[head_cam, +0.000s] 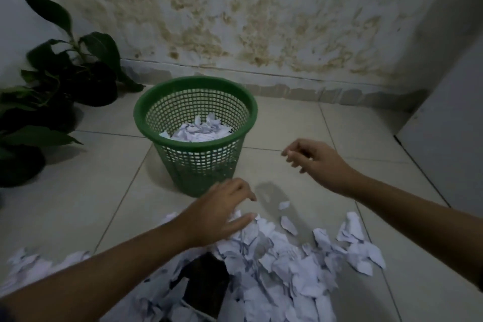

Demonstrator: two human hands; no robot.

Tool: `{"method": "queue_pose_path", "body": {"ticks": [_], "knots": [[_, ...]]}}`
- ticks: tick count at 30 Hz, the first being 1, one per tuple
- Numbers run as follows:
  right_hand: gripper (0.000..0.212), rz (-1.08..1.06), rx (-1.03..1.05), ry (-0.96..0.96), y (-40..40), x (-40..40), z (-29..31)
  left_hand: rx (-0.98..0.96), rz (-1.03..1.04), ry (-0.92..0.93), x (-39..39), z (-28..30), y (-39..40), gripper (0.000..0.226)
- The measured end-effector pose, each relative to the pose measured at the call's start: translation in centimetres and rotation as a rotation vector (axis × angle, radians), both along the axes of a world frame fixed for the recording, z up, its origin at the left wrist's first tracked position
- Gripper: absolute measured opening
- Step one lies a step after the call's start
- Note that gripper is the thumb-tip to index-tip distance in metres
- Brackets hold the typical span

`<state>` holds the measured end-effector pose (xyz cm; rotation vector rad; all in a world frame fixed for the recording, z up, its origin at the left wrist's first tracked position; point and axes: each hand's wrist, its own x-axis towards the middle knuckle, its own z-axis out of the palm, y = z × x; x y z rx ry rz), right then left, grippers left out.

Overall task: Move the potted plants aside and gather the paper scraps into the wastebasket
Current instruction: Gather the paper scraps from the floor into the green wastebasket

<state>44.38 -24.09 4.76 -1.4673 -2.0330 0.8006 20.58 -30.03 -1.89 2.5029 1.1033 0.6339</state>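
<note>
Both hands are empty right now: left hand [222, 210] is reaching down onto the far edge of the heap of torn white paper scraps [274, 256], fingers spread loosely and touching the top pieces, not yet closed on any; right hand [312, 158] is hovering above the pale tiled floor [326, 125] just right of the green plastic mesh wastebasket [196, 133], fingers hanging loosely curled, nothing visible in them. Scraps are lying across the near part of the floor, the thick pile sitting between the forearms, a thinner drift trailing to the near left edge, a few loose bits lying nearer the basket. Wastebasket is standing upright just beyond the pile, already holding a layer of white scraps in the bottom. Dark-leaved potted plants in black pots [52, 81] are sitting at the far left, against the stained wall [261, 8], well apart from the pile, so that part is looking done. Handling guess: paper is feather-light, soft, crumpling easily, not fragile; pieces will be slipping out of a loose grab, so scooping from the pile's edges with both palms cupped underneath looks better than pinching. Left forearm is angling in from the near left, wrist low; right forearm is coming in from the right, wrist raised, palm down.
</note>
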Motion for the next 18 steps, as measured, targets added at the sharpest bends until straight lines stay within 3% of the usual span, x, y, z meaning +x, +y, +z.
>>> {"method": "queue_pose_path", "body": {"ticks": [4, 7, 10, 12, 16, 18], "knots": [[0.025, 0.026, -0.101, -0.324, -1.5, 4.5, -6.0, -0.319, 0.089, 0.050, 4.2, -5.6, 1.5, 0.094], [0.041, -0.089, -0.203, -0.478, -3.1, 8.9, -10.9, -0.432, 0.082, 0.138, 6.5, -8.1, 2.8, 0.114], [0.065, -0.296, -0.204, -0.603, -5.7, 12.5, -15.3, -0.482, 0.066, 0.300, 8.8, -8.9, 3.3, 0.105], [0.061, -0.426, -0.177, -0.621, -7.2, 14.1, -17.0, -0.531, 0.087, 0.373, 10.4, -9.4, 3.9, 0.083], [0.082, -0.529, -0.206, -0.462, -8.6, 14.2, -18.7, -0.542, 0.074, 0.469, 12.3, -10.5, 4.8, 0.072], [0.083, -0.516, -0.155, -0.352, -9.0, 12.7, -18.9, -0.522, 0.025, 0.488, 12.6, -10.9, 4.7, 0.068]]}}
